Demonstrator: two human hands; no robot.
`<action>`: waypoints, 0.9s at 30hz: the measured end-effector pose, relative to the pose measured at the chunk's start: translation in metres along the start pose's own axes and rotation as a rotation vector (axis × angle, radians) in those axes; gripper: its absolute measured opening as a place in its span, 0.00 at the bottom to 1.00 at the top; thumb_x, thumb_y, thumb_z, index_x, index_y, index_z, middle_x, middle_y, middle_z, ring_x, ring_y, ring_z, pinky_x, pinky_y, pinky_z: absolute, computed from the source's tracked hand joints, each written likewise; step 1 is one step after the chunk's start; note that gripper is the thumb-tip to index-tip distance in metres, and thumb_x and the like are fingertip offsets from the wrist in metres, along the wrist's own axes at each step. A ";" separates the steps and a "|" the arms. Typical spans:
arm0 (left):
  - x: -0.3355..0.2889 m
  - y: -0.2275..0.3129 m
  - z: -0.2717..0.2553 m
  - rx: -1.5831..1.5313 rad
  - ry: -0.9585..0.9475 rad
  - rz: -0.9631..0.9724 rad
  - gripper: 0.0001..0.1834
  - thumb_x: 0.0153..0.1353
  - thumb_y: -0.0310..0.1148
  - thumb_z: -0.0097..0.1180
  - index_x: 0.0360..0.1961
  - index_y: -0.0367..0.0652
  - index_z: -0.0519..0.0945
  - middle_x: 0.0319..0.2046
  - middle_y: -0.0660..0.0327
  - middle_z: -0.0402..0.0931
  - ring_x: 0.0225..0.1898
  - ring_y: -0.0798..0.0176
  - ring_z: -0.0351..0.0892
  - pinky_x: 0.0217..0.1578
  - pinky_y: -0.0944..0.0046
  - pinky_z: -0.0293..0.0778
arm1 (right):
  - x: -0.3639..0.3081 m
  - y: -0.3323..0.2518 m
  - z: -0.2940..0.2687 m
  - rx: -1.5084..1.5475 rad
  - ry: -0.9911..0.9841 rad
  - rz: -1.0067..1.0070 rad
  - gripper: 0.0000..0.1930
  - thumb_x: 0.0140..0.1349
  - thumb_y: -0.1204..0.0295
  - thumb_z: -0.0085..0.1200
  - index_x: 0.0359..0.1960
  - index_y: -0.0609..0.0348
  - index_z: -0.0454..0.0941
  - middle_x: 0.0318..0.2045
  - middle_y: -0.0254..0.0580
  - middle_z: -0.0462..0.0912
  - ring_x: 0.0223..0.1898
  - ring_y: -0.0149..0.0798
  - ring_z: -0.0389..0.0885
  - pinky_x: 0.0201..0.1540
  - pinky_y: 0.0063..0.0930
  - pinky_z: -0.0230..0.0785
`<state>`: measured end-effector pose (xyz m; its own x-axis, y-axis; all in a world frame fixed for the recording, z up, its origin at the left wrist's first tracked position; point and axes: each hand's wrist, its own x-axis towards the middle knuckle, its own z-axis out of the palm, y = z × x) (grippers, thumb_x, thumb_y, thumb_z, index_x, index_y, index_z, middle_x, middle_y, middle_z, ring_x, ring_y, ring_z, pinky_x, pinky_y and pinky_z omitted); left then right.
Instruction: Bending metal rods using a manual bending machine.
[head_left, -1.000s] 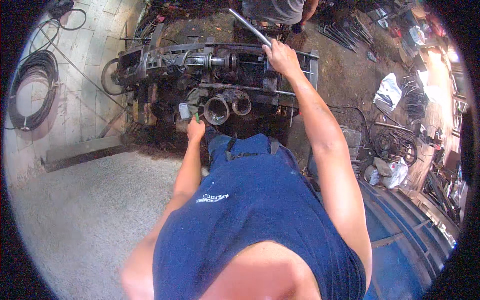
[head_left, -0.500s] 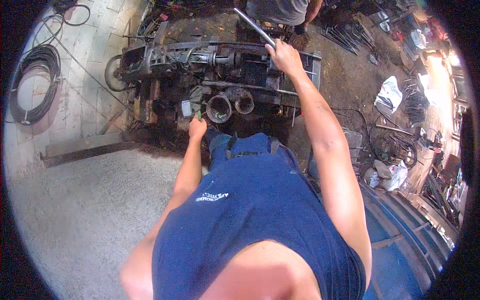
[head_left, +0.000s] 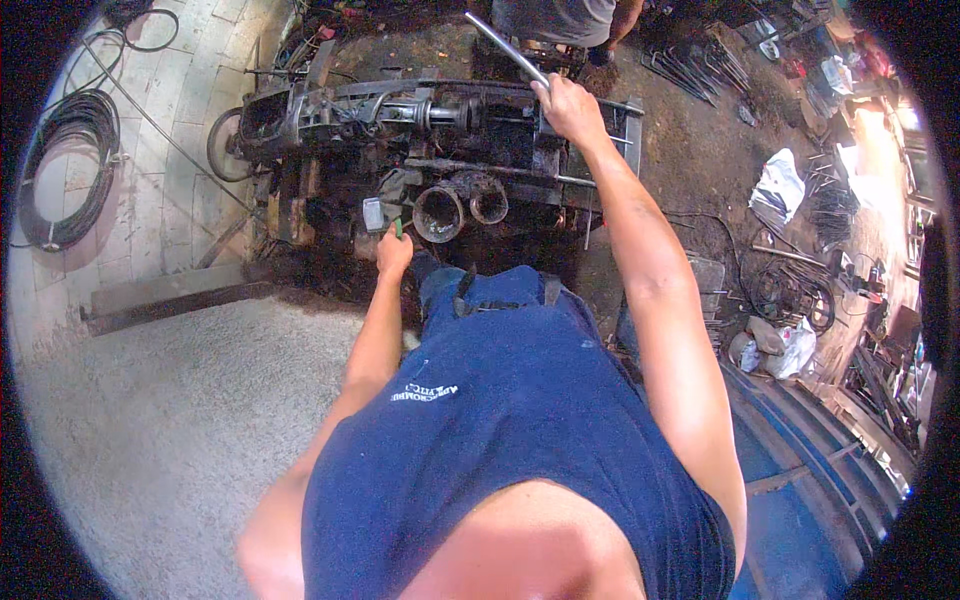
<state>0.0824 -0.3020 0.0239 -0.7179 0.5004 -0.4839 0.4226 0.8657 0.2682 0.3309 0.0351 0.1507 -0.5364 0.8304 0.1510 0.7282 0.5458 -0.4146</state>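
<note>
My right hand (head_left: 566, 108) is stretched forward and closed around a long shiny metal bar (head_left: 502, 45) that slants up and to the left over a dark, greasy machine (head_left: 440, 150). My left hand (head_left: 393, 251) hangs low at the machine's near side, fingers closed on a small green-tipped object (head_left: 398, 228); what it is I cannot tell. Just past that hand are a small grey box (head_left: 373, 214) and two round pipe openings (head_left: 440, 211). My blue shirt and trousers fill the lower middle.
A coil of black cable (head_left: 70, 165) lies on the paved floor at the left. A metal beam (head_left: 175, 292) lies before the machine. Another person (head_left: 560, 20) stands behind it. Scrap rods, white bags (head_left: 778, 190) and clutter crowd the right side.
The view has shifted slightly. My right hand and the bar have stayed on the machine's top. My left hand has stayed low by the grey box.
</note>
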 end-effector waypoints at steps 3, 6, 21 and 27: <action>-0.007 0.011 -0.007 0.019 -0.020 -0.017 0.29 0.58 0.43 0.48 0.62 0.51 0.68 0.46 0.40 0.76 0.50 0.38 0.74 0.52 0.46 0.70 | 0.000 0.006 0.004 -0.003 0.009 0.001 0.22 0.67 0.52 0.41 0.36 0.62 0.73 0.31 0.59 0.80 0.34 0.60 0.80 0.37 0.53 0.72; -0.003 0.005 -0.003 0.017 -0.011 -0.023 0.28 0.58 0.42 0.48 0.62 0.52 0.68 0.46 0.40 0.76 0.50 0.39 0.74 0.51 0.46 0.70 | 0.001 0.006 0.005 0.006 0.018 -0.015 0.22 0.67 0.52 0.41 0.36 0.62 0.73 0.31 0.59 0.80 0.34 0.61 0.80 0.36 0.53 0.73; -0.002 0.002 0.002 0.001 0.056 0.052 0.27 0.57 0.41 0.49 0.60 0.47 0.71 0.45 0.38 0.76 0.49 0.39 0.75 0.51 0.48 0.70 | 0.000 0.003 0.005 0.040 0.023 0.022 0.23 0.67 0.52 0.41 0.36 0.63 0.73 0.30 0.59 0.80 0.34 0.61 0.80 0.38 0.53 0.72; 0.000 0.002 0.002 -0.010 0.046 0.034 0.28 0.57 0.40 0.49 0.60 0.49 0.70 0.44 0.39 0.77 0.49 0.40 0.76 0.51 0.47 0.71 | 0.001 0.002 0.006 0.048 0.047 0.016 0.23 0.67 0.52 0.41 0.36 0.63 0.74 0.30 0.59 0.81 0.34 0.61 0.80 0.38 0.53 0.72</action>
<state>0.0842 -0.3007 0.0227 -0.7278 0.5294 -0.4358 0.4419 0.8481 0.2922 0.3294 0.0366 0.1443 -0.5032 0.8440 0.1857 0.7145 0.5272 -0.4599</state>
